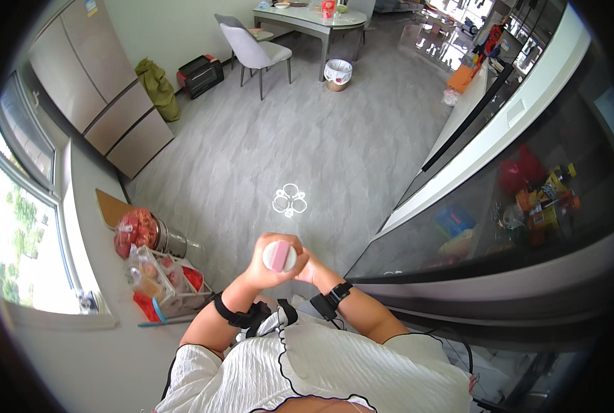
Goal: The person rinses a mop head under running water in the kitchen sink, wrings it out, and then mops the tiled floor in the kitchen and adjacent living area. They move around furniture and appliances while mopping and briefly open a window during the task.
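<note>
My left hand (259,260) is wrapped around a round item with a white top (268,254) and a pink band (280,256) across it. Only the top of this item shows, so its body and exact kind cannot be told. Against it from the right lies my right hand (310,267), its fingers mostly hidden behind the left hand. Both hands are close together in front of my chest, above the grey floor (307,134). Black straps with small devices circle both wrists.
At left, a white rack (175,294) with bagged goods stands by a metal canister (172,237) below the window. A dark glass panel (415,248) runs along the right. Further off are a refrigerator (95,88), chair (258,49), table (307,19) and waste bin (338,75).
</note>
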Action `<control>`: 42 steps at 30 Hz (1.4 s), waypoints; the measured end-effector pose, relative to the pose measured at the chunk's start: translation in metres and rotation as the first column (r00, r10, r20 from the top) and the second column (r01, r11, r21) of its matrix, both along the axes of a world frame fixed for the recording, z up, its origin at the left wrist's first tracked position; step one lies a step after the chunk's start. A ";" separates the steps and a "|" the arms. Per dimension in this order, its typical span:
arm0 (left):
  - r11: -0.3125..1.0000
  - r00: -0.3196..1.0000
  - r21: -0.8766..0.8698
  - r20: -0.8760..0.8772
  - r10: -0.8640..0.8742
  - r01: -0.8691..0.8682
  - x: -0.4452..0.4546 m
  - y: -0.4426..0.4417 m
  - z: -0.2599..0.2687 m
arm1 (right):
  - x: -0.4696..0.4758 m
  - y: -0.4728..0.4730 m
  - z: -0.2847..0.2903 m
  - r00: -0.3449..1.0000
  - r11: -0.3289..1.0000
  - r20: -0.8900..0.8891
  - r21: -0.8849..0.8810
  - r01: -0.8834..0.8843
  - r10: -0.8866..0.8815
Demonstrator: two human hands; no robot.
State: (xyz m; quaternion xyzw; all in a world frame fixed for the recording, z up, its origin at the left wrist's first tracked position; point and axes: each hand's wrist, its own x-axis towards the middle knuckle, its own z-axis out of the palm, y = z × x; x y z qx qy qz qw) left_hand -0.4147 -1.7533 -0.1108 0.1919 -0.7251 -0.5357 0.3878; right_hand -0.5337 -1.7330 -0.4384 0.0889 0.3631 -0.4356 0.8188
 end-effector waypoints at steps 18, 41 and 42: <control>0.621 0.579 0.119 0.263 -0.772 0.775 -0.054 -0.288 -0.038 | -0.033 -0.160 -0.113 0.699 0.678 -0.033 0.215 0.703 -0.715; 0.560 0.562 -0.336 0.773 -0.295 0.757 -0.262 -0.607 -0.073 | -0.141 -0.411 -0.179 0.611 0.854 -0.760 0.151 0.498 -0.222; 0.445 0.532 -0.361 0.769 -0.355 0.819 -0.286 -0.594 -0.075 | -0.145 -0.386 -0.236 0.551 0.694 -0.710 0.123 0.710 -0.438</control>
